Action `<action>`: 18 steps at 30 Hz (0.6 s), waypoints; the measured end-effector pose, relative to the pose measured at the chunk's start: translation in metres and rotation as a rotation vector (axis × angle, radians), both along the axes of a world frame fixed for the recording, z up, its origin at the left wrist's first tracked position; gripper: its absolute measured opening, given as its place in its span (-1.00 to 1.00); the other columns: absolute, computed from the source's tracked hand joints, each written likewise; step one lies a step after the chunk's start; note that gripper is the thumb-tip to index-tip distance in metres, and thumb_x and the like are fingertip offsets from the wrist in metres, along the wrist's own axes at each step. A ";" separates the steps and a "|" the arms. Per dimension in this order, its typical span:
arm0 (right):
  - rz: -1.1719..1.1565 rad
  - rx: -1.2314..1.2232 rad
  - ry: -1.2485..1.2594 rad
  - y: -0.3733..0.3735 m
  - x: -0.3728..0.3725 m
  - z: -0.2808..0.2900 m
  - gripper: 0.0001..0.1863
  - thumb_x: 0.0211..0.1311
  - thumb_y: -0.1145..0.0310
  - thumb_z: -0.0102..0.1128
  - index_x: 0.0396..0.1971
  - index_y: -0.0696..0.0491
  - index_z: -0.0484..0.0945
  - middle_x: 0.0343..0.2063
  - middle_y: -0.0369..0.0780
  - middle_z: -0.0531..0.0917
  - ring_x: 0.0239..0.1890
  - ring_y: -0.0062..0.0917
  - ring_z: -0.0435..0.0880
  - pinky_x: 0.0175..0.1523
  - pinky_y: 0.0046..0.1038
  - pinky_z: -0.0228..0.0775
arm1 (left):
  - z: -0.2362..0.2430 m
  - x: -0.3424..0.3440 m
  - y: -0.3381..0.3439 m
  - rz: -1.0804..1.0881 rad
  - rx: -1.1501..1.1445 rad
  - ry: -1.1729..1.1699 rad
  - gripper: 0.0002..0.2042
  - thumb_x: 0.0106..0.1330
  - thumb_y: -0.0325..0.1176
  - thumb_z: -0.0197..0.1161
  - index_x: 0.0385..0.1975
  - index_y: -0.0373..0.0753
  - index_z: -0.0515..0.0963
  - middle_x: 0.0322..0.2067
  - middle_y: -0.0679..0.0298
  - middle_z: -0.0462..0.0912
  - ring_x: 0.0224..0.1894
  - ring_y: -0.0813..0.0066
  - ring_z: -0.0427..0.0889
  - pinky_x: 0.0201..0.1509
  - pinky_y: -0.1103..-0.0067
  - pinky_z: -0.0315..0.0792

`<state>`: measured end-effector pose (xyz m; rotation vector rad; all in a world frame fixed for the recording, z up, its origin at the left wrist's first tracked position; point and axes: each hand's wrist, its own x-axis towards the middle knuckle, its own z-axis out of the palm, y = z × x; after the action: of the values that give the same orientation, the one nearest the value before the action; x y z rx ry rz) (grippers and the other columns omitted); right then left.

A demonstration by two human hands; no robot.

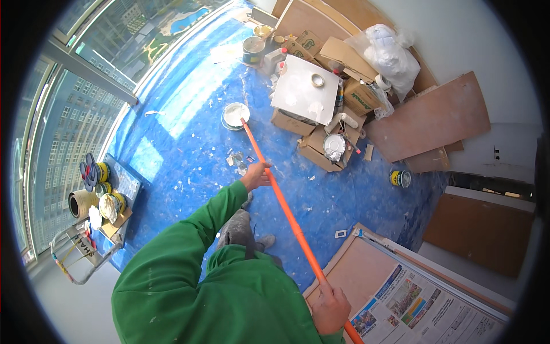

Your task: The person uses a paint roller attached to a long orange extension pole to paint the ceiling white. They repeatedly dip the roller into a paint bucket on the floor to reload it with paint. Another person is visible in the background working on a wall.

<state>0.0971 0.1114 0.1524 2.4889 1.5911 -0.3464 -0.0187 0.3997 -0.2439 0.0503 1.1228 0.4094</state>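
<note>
A long orange pole (pixel 292 221) slants from the bottom right up to a white paint bucket (pixel 228 125) on the floor. Its far end reaches into the bucket's round top, and whatever tool sits on that end is hidden in white paint (pixel 235 113). My left hand (pixel 257 175) is wrapped round the pole about midway, in front of my body. Closer to me, my right hand (pixel 331 310) is closed round the pole's lower part, beside the newspaper-covered board.
Blue sheeting (pixel 189 189) covers the floor, with scraps on it. Cardboard boxes (pixel 321 152) and a white board (pixel 305 90) are piled at the far right. A stepladder (pixel 86 252) and tubs (pixel 112 206) stand left by the windows. A newspaper-covered board (pixel 401 304) lies at the lower right.
</note>
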 end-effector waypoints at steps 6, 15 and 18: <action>-0.001 0.000 -0.033 0.003 -0.003 -0.006 -0.72 0.10 0.44 0.24 -0.15 -0.11 0.68 -0.58 -0.22 0.54 -0.54 -0.27 0.58 -0.47 -0.25 0.37 | -0.019 0.014 -0.004 -0.120 -0.098 0.067 -0.46 0.29 -0.46 0.15 0.19 -0.54 0.10 -0.09 -0.22 0.42 -0.01 -0.16 0.56 0.04 -0.05 0.50; 0.016 0.019 -0.016 0.005 0.005 -0.016 -0.70 0.07 0.48 0.23 -0.16 -0.08 0.68 -0.56 -0.23 0.57 -0.53 -0.29 0.59 -0.46 -0.27 0.38 | -0.041 0.021 0.004 -0.068 -0.030 0.194 -0.71 0.24 -0.68 0.05 -0.06 -0.44 0.23 -0.22 -0.10 0.46 -0.22 -0.18 0.64 -0.19 -0.07 0.60; -0.005 0.005 -0.016 0.008 0.001 0.005 -0.69 0.06 0.50 0.21 -0.16 -0.07 0.68 -0.56 -0.23 0.57 -0.52 -0.29 0.59 -0.46 -0.27 0.39 | -0.046 0.024 -0.006 -0.061 -0.068 0.137 -0.70 0.24 -0.67 0.05 -0.05 -0.44 0.23 -0.23 -0.07 0.46 -0.23 -0.16 0.64 -0.18 -0.08 0.59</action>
<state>0.0977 0.1190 0.1577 2.4927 1.5822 -0.3232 0.0055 0.3939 -0.2899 0.0537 1.2665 0.3165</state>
